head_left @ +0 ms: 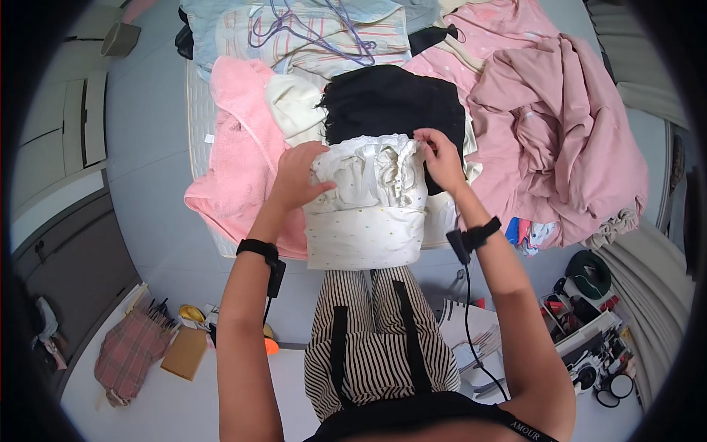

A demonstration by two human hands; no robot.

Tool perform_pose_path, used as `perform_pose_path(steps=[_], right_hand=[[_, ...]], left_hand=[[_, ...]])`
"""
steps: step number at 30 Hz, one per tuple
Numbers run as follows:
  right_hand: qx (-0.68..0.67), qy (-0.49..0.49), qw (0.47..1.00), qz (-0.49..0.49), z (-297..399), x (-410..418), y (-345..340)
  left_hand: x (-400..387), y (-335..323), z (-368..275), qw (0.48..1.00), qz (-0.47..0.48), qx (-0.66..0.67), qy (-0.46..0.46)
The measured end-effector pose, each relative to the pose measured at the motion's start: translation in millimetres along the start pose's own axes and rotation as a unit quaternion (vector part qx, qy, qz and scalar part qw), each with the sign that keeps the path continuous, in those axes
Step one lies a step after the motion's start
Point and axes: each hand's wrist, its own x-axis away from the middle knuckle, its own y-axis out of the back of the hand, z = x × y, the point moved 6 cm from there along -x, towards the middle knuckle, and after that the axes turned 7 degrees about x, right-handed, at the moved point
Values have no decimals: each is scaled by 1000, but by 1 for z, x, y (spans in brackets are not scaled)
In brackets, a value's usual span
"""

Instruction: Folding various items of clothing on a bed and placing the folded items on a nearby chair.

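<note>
A white garment with small coloured dots and a ruffled, lace-edged top (364,235) lies folded at the bed's near edge. My left hand (301,175) rests on its upper left side, thumb over the ruffles, fingers at the lace edge. My right hand (441,159) is at its upper right corner, fingertips touching or close to the lace; whether they pinch it is unclear. Beyond the garment lies a black cloth with a frayed edge (392,102), partly under it. A pink textured towel-like cloth (240,149) lies left of my left hand, beside a white cloth (295,105).
A dusty-pink cloth (585,127) is heaped on the right of the mattress (199,121). Purple hangers (315,38) lie on striped clothing at the far side. Below right stand open containers of small items (585,326); a cardboard piece (185,353) lies below left. A cable hangs from my right wristband.
</note>
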Motion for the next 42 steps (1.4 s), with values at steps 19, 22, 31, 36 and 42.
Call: perform_pose_path(steps=[19,22,31,36,42], right_hand=[[172,-2,979,107,-12,9,-15],[197,129,972,13,13,50,0],[230,347,908,46,10,230,-22],[265,275,918,108,-37,266,-65],[246,12,969,1,-97,282,-67]], left_hand=[[3,-19,31,973,168,-92,129],[27,-12,-4,997,32,-55,32],[183,-48,-62,979,39,-98,-174],[237,-104,-42,975,112,-52,-185],[272,-116,19,962,169,79,199]])
